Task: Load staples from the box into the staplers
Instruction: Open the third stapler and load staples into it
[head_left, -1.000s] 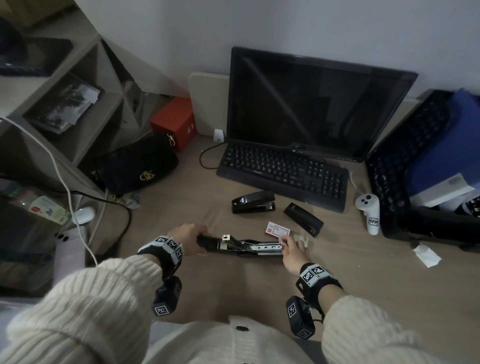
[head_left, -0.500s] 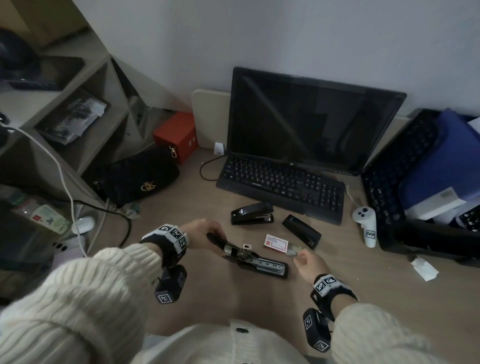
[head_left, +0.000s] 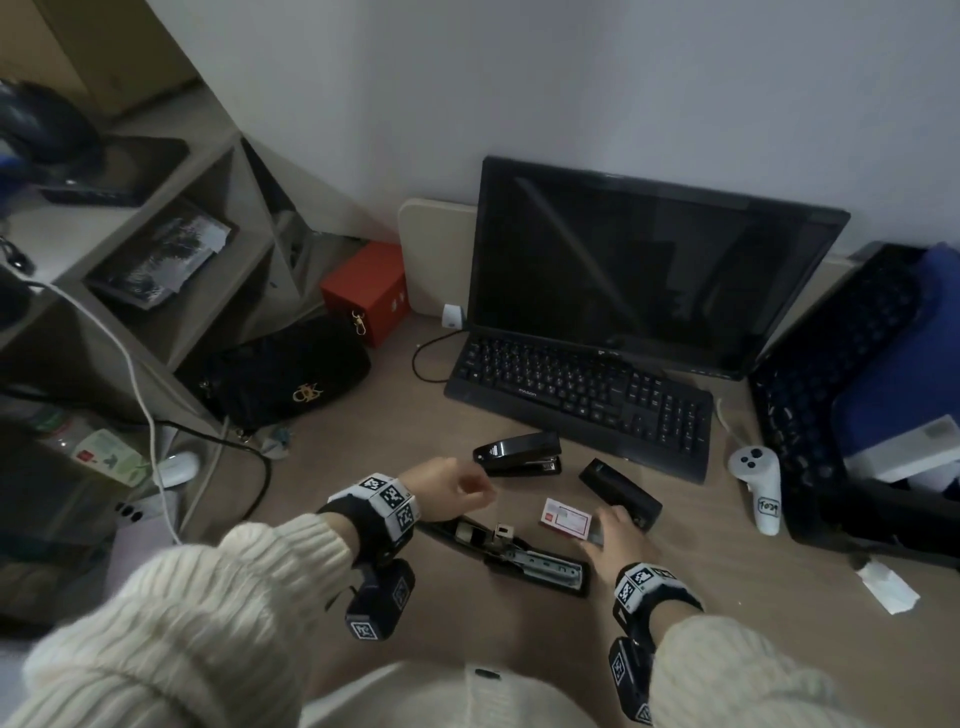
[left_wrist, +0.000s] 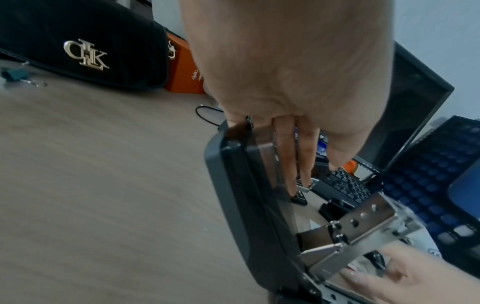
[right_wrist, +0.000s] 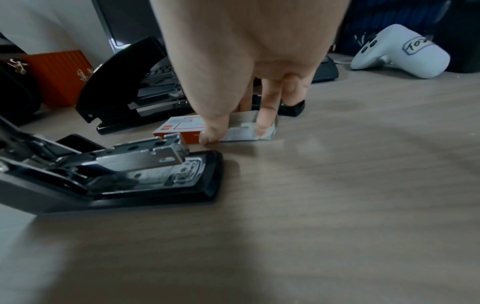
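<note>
My left hand grips the lid of the opened stapler on the desk, keeping its channel exposed, while my right hand pinches the staple box beside it.

Wooden desk, pale wall, shelves.

1. You sit at an office desk: a dark monitor and a black keyboard stand against the wall.
2. Staplers lie before you.
3. Open shelves at your left hold papers, with a handbag beside them.
</note>
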